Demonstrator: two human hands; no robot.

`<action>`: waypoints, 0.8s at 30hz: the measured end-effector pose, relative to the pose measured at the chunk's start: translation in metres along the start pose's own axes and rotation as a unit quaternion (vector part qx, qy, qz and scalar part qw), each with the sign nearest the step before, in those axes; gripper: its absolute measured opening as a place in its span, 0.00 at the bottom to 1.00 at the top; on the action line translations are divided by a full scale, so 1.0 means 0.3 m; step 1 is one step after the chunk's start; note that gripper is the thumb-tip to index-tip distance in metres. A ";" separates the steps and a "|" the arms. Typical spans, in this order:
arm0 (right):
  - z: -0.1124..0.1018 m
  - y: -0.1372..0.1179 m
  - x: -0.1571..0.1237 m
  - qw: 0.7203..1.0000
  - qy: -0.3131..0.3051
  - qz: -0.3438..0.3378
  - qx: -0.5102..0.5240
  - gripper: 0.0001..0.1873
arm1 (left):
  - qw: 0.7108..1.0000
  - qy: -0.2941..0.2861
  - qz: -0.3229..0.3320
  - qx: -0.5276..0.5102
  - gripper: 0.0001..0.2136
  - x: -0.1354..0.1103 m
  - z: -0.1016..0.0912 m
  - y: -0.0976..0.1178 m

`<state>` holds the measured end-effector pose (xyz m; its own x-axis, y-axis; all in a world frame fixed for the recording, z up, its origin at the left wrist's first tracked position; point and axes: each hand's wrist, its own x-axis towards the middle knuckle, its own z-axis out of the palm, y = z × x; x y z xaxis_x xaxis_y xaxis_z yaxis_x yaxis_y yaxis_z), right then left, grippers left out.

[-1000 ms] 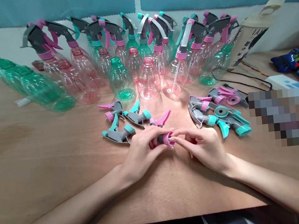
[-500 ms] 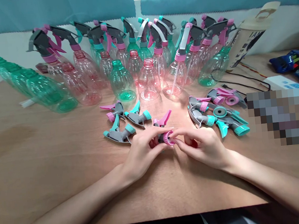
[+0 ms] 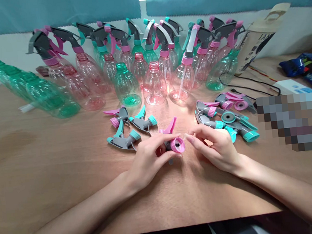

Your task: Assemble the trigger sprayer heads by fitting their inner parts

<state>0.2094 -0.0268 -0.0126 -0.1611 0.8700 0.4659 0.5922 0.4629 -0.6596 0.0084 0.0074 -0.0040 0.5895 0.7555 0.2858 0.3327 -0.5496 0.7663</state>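
Note:
My left hand [image 3: 149, 158] is closed round a grey spray head with a pink cap and pink trigger [image 3: 174, 141], held just above the wooden table [image 3: 53, 171]; the cap's open end faces the camera. My right hand [image 3: 216, 146] sits a short way to its right, off the cap, fingers loosely curled and apart, holding nothing I can see. Its fingertips lie close to a pile of loose spray heads [image 3: 228, 119].
Three more loose spray heads [image 3: 129, 128] lie left of centre. Behind stand several pink and green bottles [image 3: 154, 84], some with heads fitted, some open. Green bottles [image 3: 37, 91] lie at the left. A cream jug [image 3: 258, 37], cables and a blue packet [image 3: 305, 67] are at right.
My right hand has let go of the pink cap and drawn back to the right. The left hand still holds the spray head, its cap now turned toward the camera.

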 end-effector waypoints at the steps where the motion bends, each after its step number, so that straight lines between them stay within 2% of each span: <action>1: -0.002 0.002 0.002 1.000 0.004 0.004 0.002 0.08 | 1.000 0.000 -0.001 0.002 0.15 0.000 -0.001 0.000; 4: -0.002 0.004 0.007 0.999 0.012 0.037 0.028 0.10 | 1.000 0.000 -0.001 0.010 0.15 0.000 -0.001 -0.001; 6: 0.003 0.003 0.012 0.990 0.003 0.103 0.094 0.12 | 1.000 0.002 0.002 0.011 0.15 -0.001 0.001 -0.003; 10: 0.020 -0.001 0.027 0.925 -0.026 0.246 0.289 0.15 | 1.000 0.014 -0.001 0.012 0.15 -0.001 0.006 -0.007; 12: 0.027 0.000 0.033 0.897 -0.022 0.274 0.347 0.15 | 1.000 0.024 0.001 0.016 0.15 0.000 0.007 -0.010; 15: 0.034 0.001 0.037 0.877 -0.016 0.293 0.381 0.14 | 0.999 0.030 0.006 0.021 0.16 0.003 0.005 -0.017; 20: 0.042 -0.006 0.031 0.885 -0.040 0.285 0.368 0.15 | 0.995 0.080 0.031 0.054 0.14 0.028 -0.017 -0.010; 24: 0.043 -0.016 0.022 0.923 -0.060 0.254 0.285 0.15 | 0.985 0.114 0.075 0.107 0.13 0.099 -0.038 0.038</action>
<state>0.1953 -0.0212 -0.0139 -0.0842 0.9959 -0.0341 0.1104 -0.0247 -0.9936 0.0213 0.0277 0.0198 0.4712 0.7070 0.5273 0.4159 -0.7053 0.5741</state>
